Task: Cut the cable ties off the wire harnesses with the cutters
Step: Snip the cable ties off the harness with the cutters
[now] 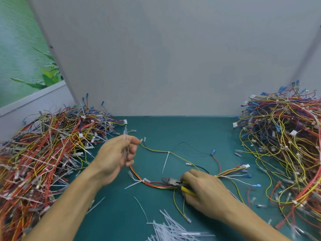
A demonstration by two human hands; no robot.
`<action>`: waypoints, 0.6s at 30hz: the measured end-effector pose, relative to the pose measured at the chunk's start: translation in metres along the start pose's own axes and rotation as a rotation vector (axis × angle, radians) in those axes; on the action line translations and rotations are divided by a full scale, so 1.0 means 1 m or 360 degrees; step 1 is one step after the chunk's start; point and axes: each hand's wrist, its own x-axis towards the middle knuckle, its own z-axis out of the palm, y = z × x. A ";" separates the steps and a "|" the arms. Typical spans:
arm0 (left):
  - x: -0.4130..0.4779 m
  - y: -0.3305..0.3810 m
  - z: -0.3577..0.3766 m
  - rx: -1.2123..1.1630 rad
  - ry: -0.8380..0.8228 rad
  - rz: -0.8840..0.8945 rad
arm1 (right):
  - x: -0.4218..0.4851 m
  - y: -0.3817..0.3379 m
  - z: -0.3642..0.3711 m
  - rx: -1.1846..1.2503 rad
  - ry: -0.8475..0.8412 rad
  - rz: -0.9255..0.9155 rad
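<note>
Head view: a single harness [182,159] lies spread across the green desk [173,126], between the two arms. Spreading it this way probably lets each tie be seen and reached on its own.

The right hand [205,190] is wrapped round the yellow handles of the cutters [171,181]. It rests low on the desk, which steadies the tool. The nose points left along the red wire bundle, toward a tie [139,183] whose tail sticks out. That tie looks like the next one due. The jaws appear nearly together and nothing can be made out between them.

A second tie [165,160] remains on the yellow wire further back, its tail hanging toward the person.

The left hand [118,153] is raised off the desk, its fingers curled round some pale strips [125,145]. They are blurred; they are likely cut ties being cleared away, but that cannot be told for sure. One yellow wire end sits just beside its fingertips.

Loose offcuts [170,228] are heaped at the near edge, out of the working area. A left pile [43,153] and a right pile [286,145] of harnesses flank the work. Which of them is finished cannot be told.
</note>
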 end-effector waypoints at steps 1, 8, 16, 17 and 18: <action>0.001 -0.004 -0.006 0.0057 0.0009 0.0007 | -0.001 0.002 0.001 -0.0005 -0.0003 0.0004; -0.011 -0.044 -0.015 0.1259 -0.0336 0.0550 | -0.023 0.036 -0.013 0.0045 -0.0104 0.0052; 0.002 -0.060 0.018 0.1704 -0.0749 0.0886 | -0.024 0.032 -0.032 -0.0063 -0.0179 0.0067; 0.004 -0.061 0.020 0.1624 -0.0737 0.0824 | -0.023 0.029 -0.033 -0.0086 -0.0153 0.0080; 0.005 -0.063 0.021 0.1516 -0.0729 0.0730 | -0.022 0.024 -0.033 -0.0111 -0.0130 0.0089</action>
